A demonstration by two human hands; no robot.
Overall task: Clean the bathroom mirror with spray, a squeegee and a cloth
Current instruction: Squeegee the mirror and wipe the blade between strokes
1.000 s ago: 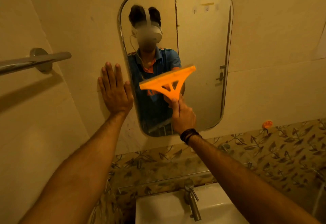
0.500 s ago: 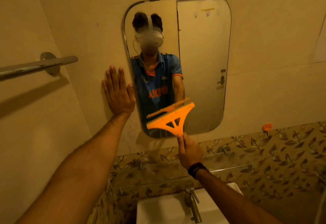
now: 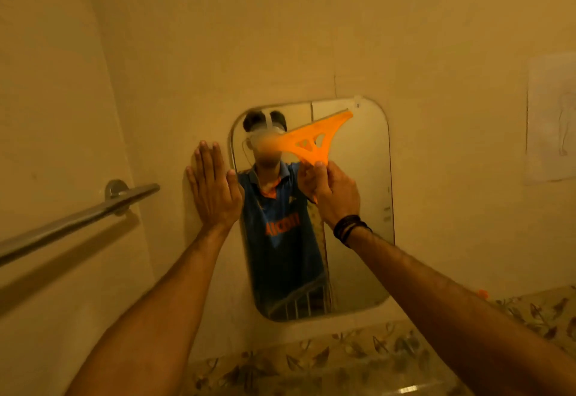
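A rounded rectangular mirror (image 3: 358,208) hangs on the cream wall and reflects a person in a blue shirt. My right hand (image 3: 335,191) grips the handle of an orange triangular squeegee (image 3: 311,140), whose blade lies slanted across the mirror's upper part, its right tip near the top edge. My left hand (image 3: 213,188) presses flat on the wall just left of the mirror's rim, fingers straight and pointing up. No spray bottle or cloth is in view.
A metal towel bar (image 3: 78,218) juts from the left wall beside my left arm. Leaf-patterned tiles (image 3: 311,361) run below the mirror. A small orange hook (image 3: 482,293) sticks to the wall at the right. A pale sheet (image 3: 551,118) hangs at the far right.
My right hand pulled the squeegee down to the mirror's bottom edge, then lifted it back up to the top. The view tilted upward, hiding the sink. My left hand stayed on the wall.
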